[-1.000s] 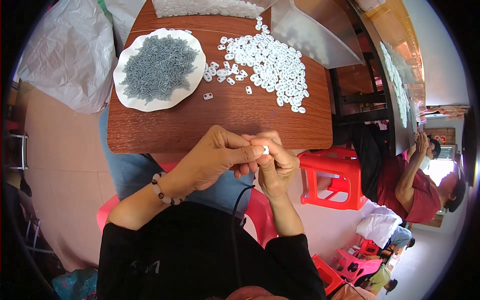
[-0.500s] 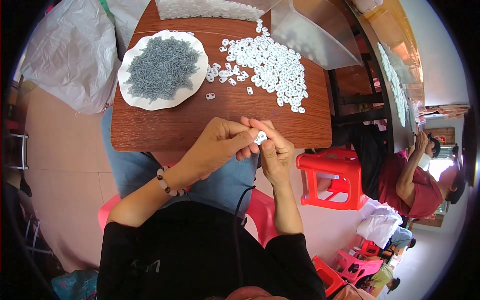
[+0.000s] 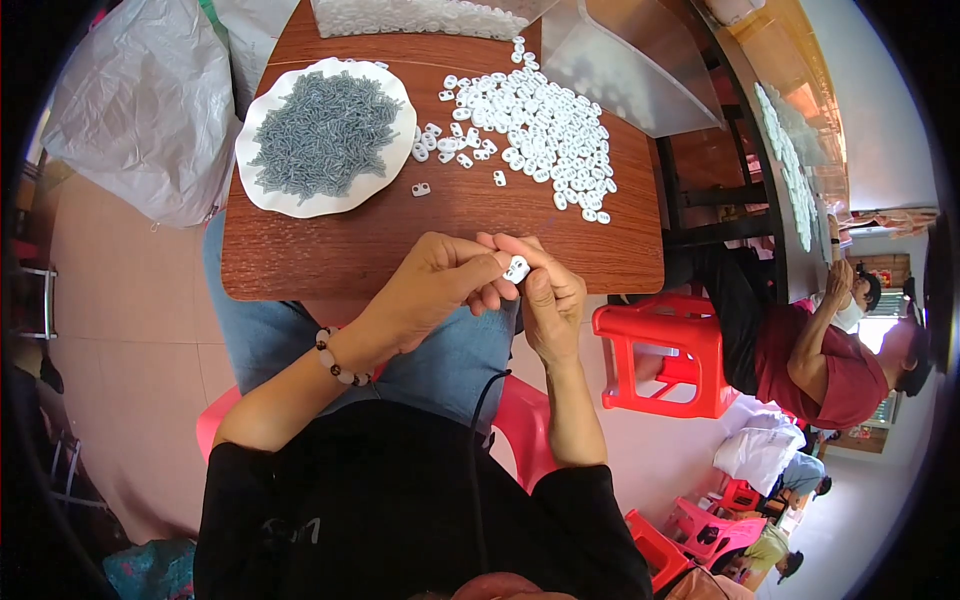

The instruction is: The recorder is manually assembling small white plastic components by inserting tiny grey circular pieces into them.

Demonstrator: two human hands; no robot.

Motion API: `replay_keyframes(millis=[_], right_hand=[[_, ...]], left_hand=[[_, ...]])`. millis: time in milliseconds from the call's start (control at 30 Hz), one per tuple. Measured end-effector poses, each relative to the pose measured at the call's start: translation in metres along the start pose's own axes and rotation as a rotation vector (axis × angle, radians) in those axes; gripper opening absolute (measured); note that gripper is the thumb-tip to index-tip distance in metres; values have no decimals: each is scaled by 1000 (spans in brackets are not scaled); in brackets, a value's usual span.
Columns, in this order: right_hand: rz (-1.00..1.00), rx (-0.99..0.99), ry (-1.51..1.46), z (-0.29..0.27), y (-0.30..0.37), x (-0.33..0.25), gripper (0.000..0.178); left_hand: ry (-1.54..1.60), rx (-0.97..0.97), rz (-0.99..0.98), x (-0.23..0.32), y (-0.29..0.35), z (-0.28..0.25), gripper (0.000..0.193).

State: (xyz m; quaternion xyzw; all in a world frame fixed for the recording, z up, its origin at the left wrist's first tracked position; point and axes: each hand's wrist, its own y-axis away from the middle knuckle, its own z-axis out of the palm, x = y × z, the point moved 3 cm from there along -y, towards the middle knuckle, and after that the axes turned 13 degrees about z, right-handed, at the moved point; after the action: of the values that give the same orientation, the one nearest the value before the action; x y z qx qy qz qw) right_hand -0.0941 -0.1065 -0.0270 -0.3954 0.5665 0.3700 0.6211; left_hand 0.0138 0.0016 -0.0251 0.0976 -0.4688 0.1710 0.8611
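Observation:
Just off the table's near edge, both hands meet around a small white oval plastic piece with two holes (image 3: pixel 516 269). My left hand (image 3: pixel 435 285) pinches it from the left, thumb on top; a beaded bracelet circles that wrist. From the right, my right hand (image 3: pixel 553 300) grips the same piece between thumb and fingers, its fingertips behind it. Whether anything else sits inside the fingers is hidden. Beyond the hands, a pile of similar white pieces (image 3: pixel 550 135) lies on the brown table (image 3: pixel 330 255). A scalloped white dish (image 3: pixel 300 208) holds many small grey translucent rods (image 3: pixel 325 135).
A clear bin of white pieces (image 3: pixel 425 20) stands at the table's far edge. A translucent panel (image 3: pixel 625 75) leans at the far right. White sacks (image 3: pixel 140 110) fill the far left. To the right, a red stool (image 3: pixel 665 355) stands near a seated person in dark red (image 3: pixel 820 370).
The white piece has turned a little between my fingers, now showing its two holes more fully. Both hands have otherwise hardly moved.

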Motion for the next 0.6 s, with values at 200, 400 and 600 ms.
replay_keyframes(millis=[200, 400, 600], right_hand=[[-2, 7, 13, -4, 0, 1, 50], [8, 7, 37, -7, 0, 0, 52], [12, -10, 44, -5, -4, -1, 48]], left_hand=[[36, 49, -13, -3, 0, -2, 27], [32, 31, -20, -5, 1, -4, 28], [41, 65, -18, -8, 0, -7, 29]])
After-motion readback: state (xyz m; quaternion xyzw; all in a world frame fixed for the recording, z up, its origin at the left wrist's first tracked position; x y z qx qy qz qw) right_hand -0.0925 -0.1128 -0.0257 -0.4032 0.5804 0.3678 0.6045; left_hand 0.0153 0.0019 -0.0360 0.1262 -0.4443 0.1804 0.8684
